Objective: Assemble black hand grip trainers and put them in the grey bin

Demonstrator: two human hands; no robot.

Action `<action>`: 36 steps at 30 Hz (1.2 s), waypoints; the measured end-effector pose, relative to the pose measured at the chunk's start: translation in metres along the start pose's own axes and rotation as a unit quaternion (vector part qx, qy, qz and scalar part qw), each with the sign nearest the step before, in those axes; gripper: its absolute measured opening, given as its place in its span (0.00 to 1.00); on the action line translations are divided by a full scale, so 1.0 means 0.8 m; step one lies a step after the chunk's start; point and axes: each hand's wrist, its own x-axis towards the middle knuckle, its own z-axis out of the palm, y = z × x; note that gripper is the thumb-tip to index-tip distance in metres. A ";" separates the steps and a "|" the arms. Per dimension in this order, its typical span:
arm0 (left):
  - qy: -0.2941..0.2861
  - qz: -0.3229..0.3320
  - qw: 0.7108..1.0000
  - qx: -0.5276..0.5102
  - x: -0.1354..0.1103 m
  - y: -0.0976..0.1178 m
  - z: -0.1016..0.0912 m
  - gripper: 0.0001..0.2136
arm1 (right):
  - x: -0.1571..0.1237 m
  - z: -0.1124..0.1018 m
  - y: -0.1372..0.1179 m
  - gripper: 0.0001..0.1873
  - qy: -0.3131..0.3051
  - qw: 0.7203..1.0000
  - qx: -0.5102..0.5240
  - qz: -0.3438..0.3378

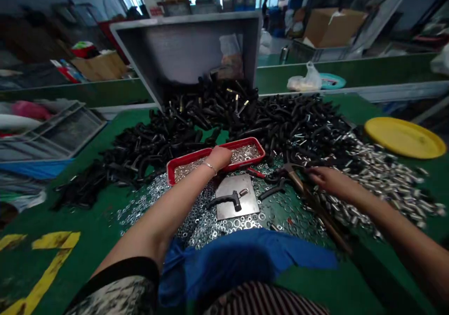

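My left hand (220, 158) reaches into a red tray (170, 171) of small metal pieces. Its fingers look curled in, and whatever they pinch is hidden by the back of the hand. To the right, my right hand (324, 178) is closed beside a wooden-handled hammer (296, 180), with something dark at its fingertips that I cannot make out. Between the hands, a black T-shaped handle (226, 200) lies on a metal plate (250, 198). A short metal sleeve (243, 192) lies by its head. Another black handle (272, 191) rests right of the plate.
Metal nuts and rings (196, 217) spread around the plate. Black handles (136, 146) heap behind it, spilling from a tipped grey bin (189, 48). Metal sleeves (389, 179) pile at right near a yellow lid (403, 137). Red-handled pliers (256, 172) lie by the tray.
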 end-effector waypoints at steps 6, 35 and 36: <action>0.061 -0.002 0.998 -0.019 -0.019 0.004 0.003 0.14 | -0.022 0.084 -0.040 0.18 -0.005 0.984 -0.171 0.037; 0.090 -0.062 0.962 -0.251 -0.181 0.066 0.042 0.10 | -0.076 0.084 -0.179 0.37 -0.069 0.841 0.527 0.103; 0.086 -0.064 0.967 -0.233 -0.180 0.067 0.044 0.10 | -0.077 0.088 -0.179 0.36 -0.072 0.844 0.523 0.099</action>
